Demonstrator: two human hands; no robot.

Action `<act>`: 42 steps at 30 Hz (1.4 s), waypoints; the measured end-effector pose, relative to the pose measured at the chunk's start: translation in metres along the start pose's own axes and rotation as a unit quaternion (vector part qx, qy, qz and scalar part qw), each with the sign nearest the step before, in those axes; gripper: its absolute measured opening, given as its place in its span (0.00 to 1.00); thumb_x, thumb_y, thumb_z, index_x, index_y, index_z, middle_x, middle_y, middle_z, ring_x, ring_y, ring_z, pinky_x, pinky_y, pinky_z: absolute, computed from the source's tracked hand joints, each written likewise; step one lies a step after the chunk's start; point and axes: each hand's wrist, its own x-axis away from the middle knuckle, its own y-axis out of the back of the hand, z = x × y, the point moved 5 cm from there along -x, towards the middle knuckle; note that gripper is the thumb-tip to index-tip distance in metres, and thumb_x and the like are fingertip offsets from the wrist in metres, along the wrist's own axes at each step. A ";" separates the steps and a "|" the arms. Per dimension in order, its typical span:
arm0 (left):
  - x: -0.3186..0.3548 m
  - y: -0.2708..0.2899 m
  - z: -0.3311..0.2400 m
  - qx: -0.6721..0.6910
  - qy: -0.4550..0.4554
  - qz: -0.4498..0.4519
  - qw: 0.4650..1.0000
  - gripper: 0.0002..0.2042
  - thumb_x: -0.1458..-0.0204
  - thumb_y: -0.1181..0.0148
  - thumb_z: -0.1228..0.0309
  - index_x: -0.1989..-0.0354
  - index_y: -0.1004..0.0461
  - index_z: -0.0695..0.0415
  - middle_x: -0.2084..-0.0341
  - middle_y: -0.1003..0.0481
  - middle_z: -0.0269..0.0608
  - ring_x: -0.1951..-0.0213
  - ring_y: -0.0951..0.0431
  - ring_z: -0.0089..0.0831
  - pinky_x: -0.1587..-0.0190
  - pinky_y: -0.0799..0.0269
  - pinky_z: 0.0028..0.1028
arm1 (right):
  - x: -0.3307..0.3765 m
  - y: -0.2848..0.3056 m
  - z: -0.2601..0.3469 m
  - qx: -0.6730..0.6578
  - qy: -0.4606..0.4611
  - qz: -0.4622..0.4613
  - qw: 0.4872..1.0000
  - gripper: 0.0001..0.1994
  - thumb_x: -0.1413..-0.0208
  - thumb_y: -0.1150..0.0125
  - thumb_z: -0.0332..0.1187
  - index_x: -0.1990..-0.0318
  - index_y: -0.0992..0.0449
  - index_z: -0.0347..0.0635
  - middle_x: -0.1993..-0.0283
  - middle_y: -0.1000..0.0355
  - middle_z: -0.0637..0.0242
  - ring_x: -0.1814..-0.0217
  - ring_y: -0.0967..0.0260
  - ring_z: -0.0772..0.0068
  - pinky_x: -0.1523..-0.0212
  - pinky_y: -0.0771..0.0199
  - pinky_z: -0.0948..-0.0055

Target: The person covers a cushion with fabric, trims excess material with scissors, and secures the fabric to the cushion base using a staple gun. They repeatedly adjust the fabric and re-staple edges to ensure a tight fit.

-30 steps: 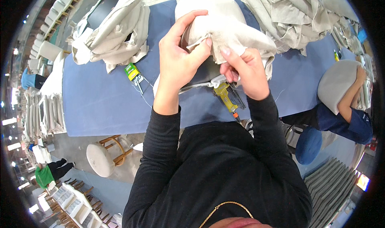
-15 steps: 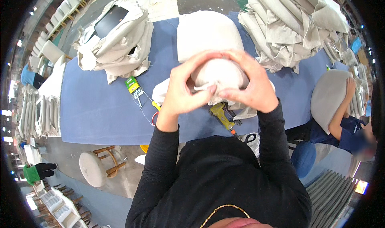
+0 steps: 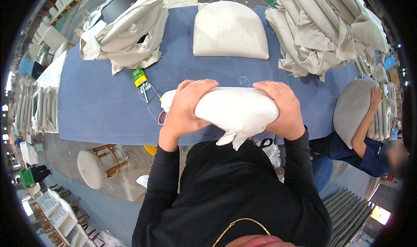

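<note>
Between my two hands is a cream fabric-covered seat cushion (image 3: 236,110), lifted and tilted so that one rounded, thick edge faces me. My left hand (image 3: 186,110) wraps around its left end and my right hand (image 3: 284,110) grips the right end. Loose fabric tails hang from its lower side toward my body. Another pale cushion (image 3: 230,32), flat and round-cornered, lies farther back on the blue table (image 3: 104,108). Close to my left hand are red-handled scissors (image 3: 162,117), partly hidden, and a green and yellow packet (image 3: 139,77) beside a screwdriver-like tool.
Stacked fabric covers (image 3: 134,43) rise at the back left, and a taller fabric pile (image 3: 321,34) stands at the back right. On the right, another person holds a grey cushion (image 3: 354,108). A round stool (image 3: 92,169) lies on its side at lower left.
My hands have come lower and nearer my body, tilting the cushion so its edge faces me. They now grip opposite ends, with thumbs apart. The staple gun has gone out of sight.
</note>
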 end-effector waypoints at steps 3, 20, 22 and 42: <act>0.009 -0.006 0.016 0.012 0.059 -0.018 0.998 0.37 0.65 0.18 0.67 0.39 0.22 0.56 0.45 0.17 0.45 0.46 0.16 0.47 0.43 0.24 0.43 | 0.014 -0.001 -0.004 0.095 0.035 -0.183 0.978 0.35 0.64 0.16 0.38 0.42 0.19 0.46 0.33 0.27 0.53 0.30 0.30 0.46 0.32 0.31 0.48; -0.079 -0.055 -0.006 -0.096 0.224 -0.120 0.962 0.35 0.49 0.22 0.57 0.34 0.28 0.58 0.44 0.19 0.53 0.44 0.17 0.52 0.45 0.22 0.43 | 0.197 -0.276 -0.180 0.019 -0.282 0.243 0.928 0.40 0.47 0.26 0.37 0.27 0.40 0.56 0.48 0.18 0.47 0.48 0.20 0.34 0.47 0.20 0.43; -0.078 -0.053 0.002 -0.100 0.218 -0.126 0.963 0.36 0.48 0.22 0.56 0.34 0.28 0.58 0.44 0.19 0.53 0.44 0.17 0.52 0.45 0.21 0.43 | 0.192 -0.268 -0.184 -0.027 -0.299 0.205 0.932 0.40 0.49 0.27 0.32 0.28 0.39 0.56 0.52 0.17 0.47 0.52 0.19 0.36 0.49 0.19 0.45; -0.064 -0.009 0.046 0.098 0.048 0.087 0.990 0.37 0.57 0.16 0.56 0.36 0.20 0.55 0.44 0.16 0.45 0.42 0.17 0.44 0.36 0.26 0.37 | 0.349 -0.111 -0.341 -0.051 -0.464 -0.261 0.845 0.26 0.40 0.32 0.25 0.32 0.22 0.39 0.39 0.18 0.52 0.37 0.20 0.59 0.34 0.25 0.60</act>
